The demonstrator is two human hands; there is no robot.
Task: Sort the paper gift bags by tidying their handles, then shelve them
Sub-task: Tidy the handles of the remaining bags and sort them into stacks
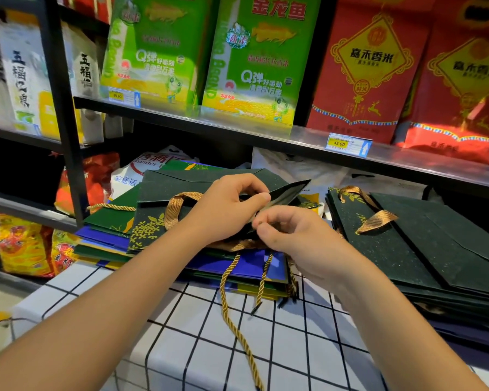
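A: Between the thumb and forefinger of the left hand (226,207), what is pinched there?

B: The raised edge of the top dark green gift bag (181,187). That edge lifts into a point just past the fingertips, so the bag's mouth gapes a little.

A: And the right hand (291,232)?

B: Curled tight, just below the left fingertips and touching them, nipping the same bag's near edge. What exactly sits inside the pinch is hidden by the knuckles.

A: Where does the bag lie?

B: Flat on top of a pile of green and blue bags (198,266), right under both hands, on a white cloth with a black grid (209,334). Its gold ribbon handle (175,207) loops out to the left of the left hand.

A: Anything hanging loose?

B: Two gold twisted cord handles (232,306) trail from the pile toward the person, below the right fingers, across the cloth.

A: To the right of the fingers?

B: A second stack of dark green bags (424,249), close beside the pile, with a gold ribbon (376,218) on top. Beyond the fingertips, a shelf (237,128) carries green rice sacks (254,52).
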